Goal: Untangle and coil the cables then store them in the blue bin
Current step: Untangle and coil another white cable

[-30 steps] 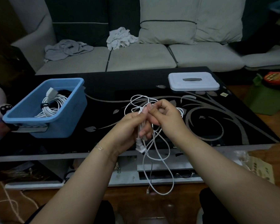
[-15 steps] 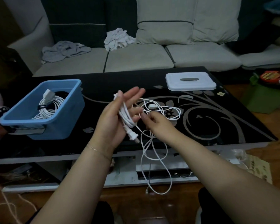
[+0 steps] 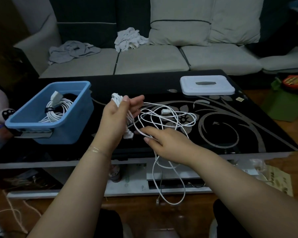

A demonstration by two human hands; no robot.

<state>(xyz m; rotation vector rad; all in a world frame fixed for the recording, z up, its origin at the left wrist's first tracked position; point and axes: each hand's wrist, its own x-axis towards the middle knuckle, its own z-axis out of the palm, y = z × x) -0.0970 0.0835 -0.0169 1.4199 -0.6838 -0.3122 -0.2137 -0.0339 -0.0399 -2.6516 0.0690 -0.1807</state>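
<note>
My left hand (image 3: 118, 117) is up over the bench (image 3: 248, 134), and its grip is wrapped with turns of the white cable (image 3: 169, 121). My thumb presses the turns against my palm while my fingers point out nearly straight. The cable's white plug (image 3: 128, 134) hangs just under this hand.

My right hand (image 3: 165, 143) is lower and to the right. Its fingertips pinch one strand of the same cable close to the plug. The rest of the cable lies in loose, messy loops on the bench just past my right hand, with a small white connector (image 3: 165, 111) in the middle of the loops. One long loop drops over the front edge of the bench and hangs down toward the floor.

The blue bin (image 3: 67, 124) sits on the bench to the left of my left hand, near but not touching. Inside it is a coiled white cable (image 3: 57, 109) held by a dark strap. A white lid (image 3: 207, 85) lies on the far right part of the bench. Behind the bench is a sofa (image 3: 153, 60) with a grey cloth (image 3: 72, 50) and a white cloth (image 3: 129, 39) on it.
</note>
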